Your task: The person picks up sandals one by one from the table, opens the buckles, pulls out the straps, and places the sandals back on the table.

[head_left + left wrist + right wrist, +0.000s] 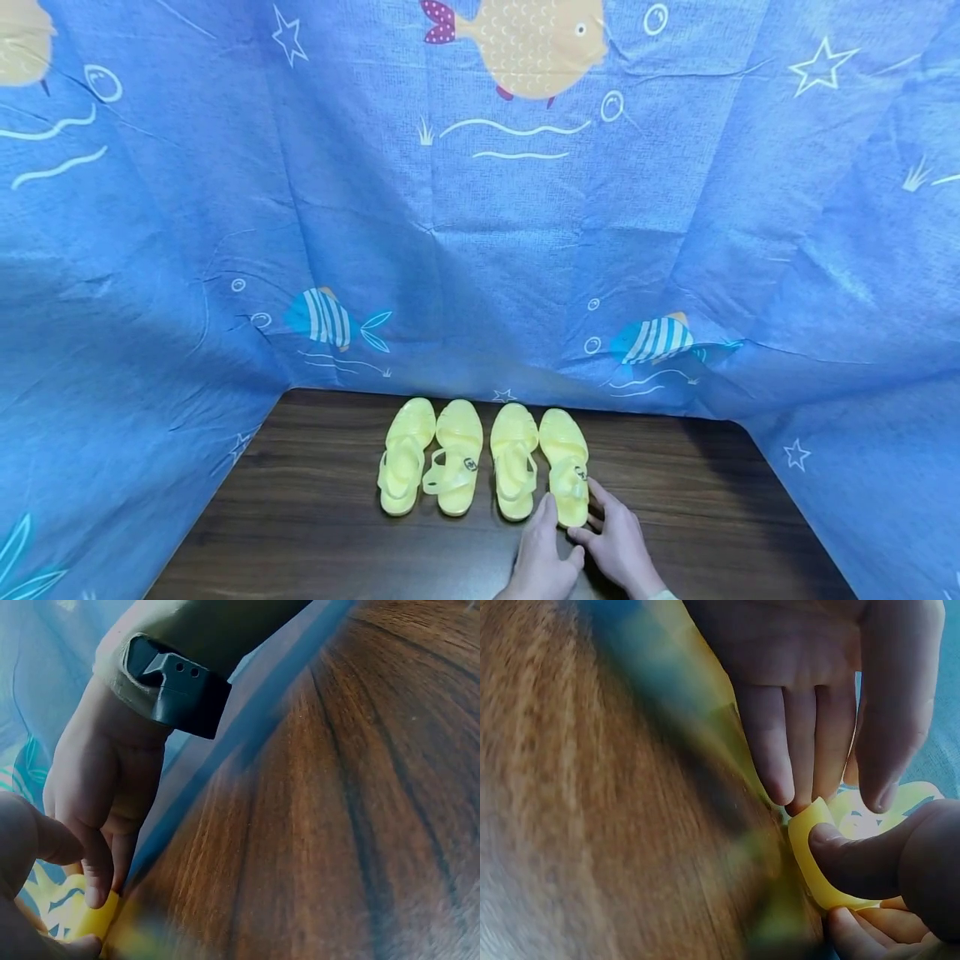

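Observation:
Four yellow jelly sandals stand in a row on the dark wooden table, toes pointing away. At the right end of the row, the last sandal [562, 437] has both hands at its heel. My right hand [618, 537] grips that heel, thumb against the back and fingers along the outer side. On the inner side, my left hand [542, 552] touches the heel with its fingers straight and thumb apart. Just left stands another sandal [513, 429]. In the right wrist view, the right thumb presses the yellow heel [806, 836] and the left fingers [769, 742] reach down beside it.
Two more yellow sandals, one [459, 429] with a dark mark on its strap and one [411, 425] at the left end, stand on the table [300, 500]. A blue fish-print cloth [495, 275] hangs behind and at both sides.

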Action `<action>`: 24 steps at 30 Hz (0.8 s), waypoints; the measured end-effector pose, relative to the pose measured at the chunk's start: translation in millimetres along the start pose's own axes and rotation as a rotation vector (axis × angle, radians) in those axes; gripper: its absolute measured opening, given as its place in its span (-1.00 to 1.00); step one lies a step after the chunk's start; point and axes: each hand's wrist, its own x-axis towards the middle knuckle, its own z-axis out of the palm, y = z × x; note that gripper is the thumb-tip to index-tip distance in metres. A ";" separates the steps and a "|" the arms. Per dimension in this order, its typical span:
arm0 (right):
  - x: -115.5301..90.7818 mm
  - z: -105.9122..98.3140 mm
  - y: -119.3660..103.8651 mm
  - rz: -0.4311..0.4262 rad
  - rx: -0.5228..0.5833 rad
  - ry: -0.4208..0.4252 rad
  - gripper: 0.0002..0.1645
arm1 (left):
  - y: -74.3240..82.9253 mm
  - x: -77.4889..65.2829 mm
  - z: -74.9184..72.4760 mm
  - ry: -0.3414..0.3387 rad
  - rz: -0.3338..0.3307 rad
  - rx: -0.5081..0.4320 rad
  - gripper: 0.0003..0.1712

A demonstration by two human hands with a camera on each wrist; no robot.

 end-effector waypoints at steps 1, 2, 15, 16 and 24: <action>0.3 0.6 -0.3 0.005 0.002 0.002 0.07 | 0.1 -0.1 -0.5 -0.015 -0.012 -0.004 -0.04; 0.4 1.1 -0.5 0.012 0.002 0.005 0.07 | 0.1 0.1 -1.0 -0.029 -0.025 -0.009 -0.03; 0.4 2.4 0.0 -0.008 0.006 0.026 0.06 | -0.8 5.8 -2.6 -0.105 -0.085 -0.052 0.04; 0.9 2.3 -0.1 -0.009 0.005 0.025 0.06 | -0.7 5.6 -2.7 -0.103 -0.082 -0.045 0.04; 1.2 3.1 0.9 0.000 0.015 0.001 0.06 | -2.6 2.3 -4.7 -0.095 -0.018 -0.015 0.05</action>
